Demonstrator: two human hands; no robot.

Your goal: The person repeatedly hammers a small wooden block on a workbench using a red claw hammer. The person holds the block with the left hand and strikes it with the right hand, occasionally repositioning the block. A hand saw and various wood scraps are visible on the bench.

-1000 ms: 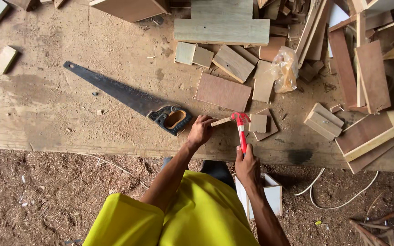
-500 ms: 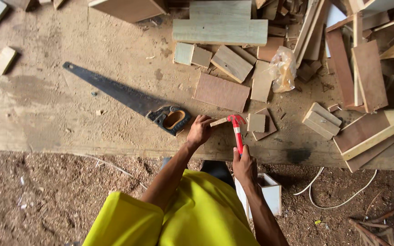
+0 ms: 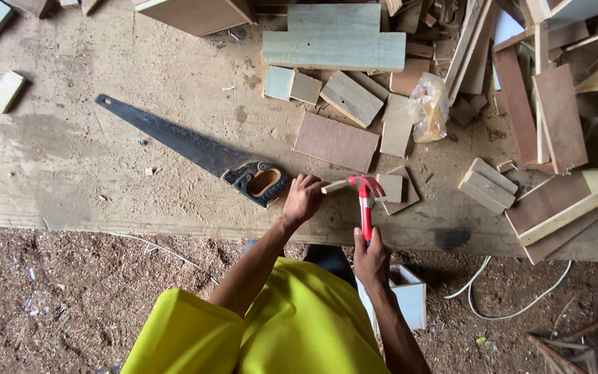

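The red claw hammer [image 3: 366,197] stands over the front edge of the wooden desk [image 3: 105,180], its head at the top and its handle running down toward the person. The right hand [image 3: 370,255] has its fingers wrapped closed around the lower end of the handle. The hammer head sits against the end of a thin pale wooden strip [image 3: 335,185], which lies nearly flat on the desk. The left hand [image 3: 304,197] has its fingers curled shut on the other end of that strip, pinning it just beside the hammer.

Just to the left of the left hand lies a handsaw [image 3: 188,149], its black and orange grip near the knuckles and its dark blade slanting away up and to the left. A small square wooden offcut [image 3: 390,188] rests just right of the hammer head. Farther back lie a reddish plywood panel [image 3: 336,141], a crumpled clear plastic bag [image 3: 429,107] and a heap of planks and blocks. Below the desk edge, a small white box [image 3: 408,296] stands on the sawdust-covered floor [image 3: 70,298] beside the person's yellow shirt [image 3: 292,325].
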